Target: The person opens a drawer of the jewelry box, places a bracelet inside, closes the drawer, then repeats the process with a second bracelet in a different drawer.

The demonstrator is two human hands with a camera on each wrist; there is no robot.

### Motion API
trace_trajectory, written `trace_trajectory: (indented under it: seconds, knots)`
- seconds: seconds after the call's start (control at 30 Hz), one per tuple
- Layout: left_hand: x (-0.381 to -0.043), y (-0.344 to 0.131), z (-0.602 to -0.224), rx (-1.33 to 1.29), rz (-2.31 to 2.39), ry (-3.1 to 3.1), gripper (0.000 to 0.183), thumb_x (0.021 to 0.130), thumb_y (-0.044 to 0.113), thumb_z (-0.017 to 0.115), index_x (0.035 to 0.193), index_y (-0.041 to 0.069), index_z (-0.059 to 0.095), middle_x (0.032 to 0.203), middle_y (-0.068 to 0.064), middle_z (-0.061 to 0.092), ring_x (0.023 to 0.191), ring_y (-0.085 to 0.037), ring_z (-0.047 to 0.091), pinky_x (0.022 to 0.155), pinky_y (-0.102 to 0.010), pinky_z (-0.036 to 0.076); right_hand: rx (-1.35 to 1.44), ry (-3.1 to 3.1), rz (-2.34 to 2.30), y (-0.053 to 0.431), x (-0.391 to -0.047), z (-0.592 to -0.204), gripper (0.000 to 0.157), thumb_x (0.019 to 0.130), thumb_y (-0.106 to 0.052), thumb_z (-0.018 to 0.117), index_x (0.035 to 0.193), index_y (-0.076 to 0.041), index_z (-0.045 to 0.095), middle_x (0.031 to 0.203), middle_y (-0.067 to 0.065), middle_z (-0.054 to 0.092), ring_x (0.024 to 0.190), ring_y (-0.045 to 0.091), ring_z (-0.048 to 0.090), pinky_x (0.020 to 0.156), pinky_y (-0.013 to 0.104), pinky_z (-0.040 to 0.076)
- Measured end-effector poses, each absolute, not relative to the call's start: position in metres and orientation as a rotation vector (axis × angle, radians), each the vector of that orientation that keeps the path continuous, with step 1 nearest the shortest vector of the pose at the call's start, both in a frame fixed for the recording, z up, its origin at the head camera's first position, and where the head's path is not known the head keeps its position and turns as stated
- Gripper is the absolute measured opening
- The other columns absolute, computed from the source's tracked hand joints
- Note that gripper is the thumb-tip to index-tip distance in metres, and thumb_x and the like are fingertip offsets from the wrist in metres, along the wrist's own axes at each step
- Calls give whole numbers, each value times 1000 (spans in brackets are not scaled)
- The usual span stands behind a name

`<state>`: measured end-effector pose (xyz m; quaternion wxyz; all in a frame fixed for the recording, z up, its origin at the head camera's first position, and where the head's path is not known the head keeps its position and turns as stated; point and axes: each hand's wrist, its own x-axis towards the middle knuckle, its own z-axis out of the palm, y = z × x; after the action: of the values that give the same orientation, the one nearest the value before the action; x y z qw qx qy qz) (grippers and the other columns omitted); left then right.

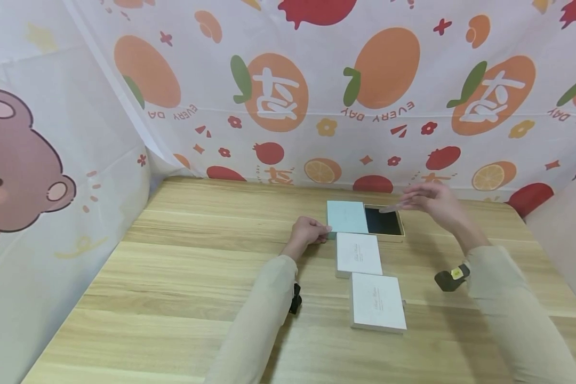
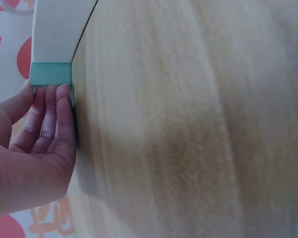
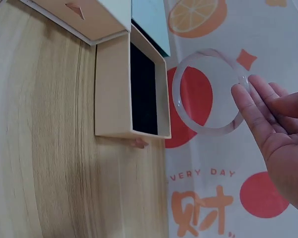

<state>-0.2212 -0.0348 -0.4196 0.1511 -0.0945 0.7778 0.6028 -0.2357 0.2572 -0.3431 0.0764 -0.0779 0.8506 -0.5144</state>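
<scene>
A drawer-style box has a mint-green sleeve [image 1: 346,216] and a cream drawer [image 3: 111,94] pulled out to the right, with a black lining [image 1: 383,223] inside. My left hand [image 1: 307,232] holds the sleeve's closed left end, its thumb and bent fingertips against the green edge [image 2: 50,73]. Above the open drawer, my right hand [image 1: 432,201] pinches a translucent, pale bangle [image 3: 216,131] by one side. The ring hangs out from the fingertips toward the lining, clear of the box in the right wrist view.
Two white boxes with small print lie in front: a smaller one [image 1: 358,255] close against the green box and a larger one [image 1: 378,303] nearer me. A ribbon tab [image 1: 404,303] sticks out of the larger. Behind the wooden table [image 1: 211,256] hangs a fruit-printed cloth [image 1: 317,144].
</scene>
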Motion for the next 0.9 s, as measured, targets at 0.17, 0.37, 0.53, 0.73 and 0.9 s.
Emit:
trace_trajectory:
  seconds: [0.17, 0.37, 0.53, 0.73, 0.9]
  knots:
    - [-221, -35, -419, -280, 1721, 2238, 16, 81, 11, 70, 81, -5, 68, 72, -10, 66, 64, -18, 64, 63, -28, 55, -294, 2554, -1556, 252, -240, -349, 27, 96, 0, 41, 121, 5, 50, 111, 25, 57, 93, 23, 64, 80, 26, 51]
    - [-222, -34, -420, -286, 1716, 2240, 16, 81, 11, 70, 82, -5, 68, 71, -10, 66, 61, -16, 63, 62, -27, 55, -339, 2520, -1576, 249, -238, -355, 26, 94, 5, 39, 117, 6, 51, 110, 25, 58, 96, 30, 62, 85, 33, 49]
    - [-223, -34, -422, -283, 1703, 2251, 16, 81, 11, 70, 81, -5, 68, 69, -9, 66, 58, -13, 62, 61, -26, 55, -344, 2516, -1528, 250, -236, -363, 25, 95, 1, 41, 118, 5, 50, 111, 23, 58, 94, 24, 63, 85, 30, 49]
    - [-223, -34, -422, -285, 1711, 2247, 16, 81, 11, 70, 81, -5, 68, 70, -10, 66, 59, -14, 62, 61, -26, 55, -361, 2491, -1564, 253, -235, -372, 26, 96, 1, 40, 119, 8, 48, 110, 25, 57, 92, 23, 64, 85, 34, 49]
    - [-222, -34, -421, -286, 1715, 2245, 16, 81, 11, 70, 82, -5, 68, 71, -10, 66, 60, -14, 62, 62, -26, 55, -421, 2469, -1609, 256, -235, -376, 25, 94, 5, 39, 116, 11, 49, 107, 25, 59, 90, 24, 64, 83, 41, 49]
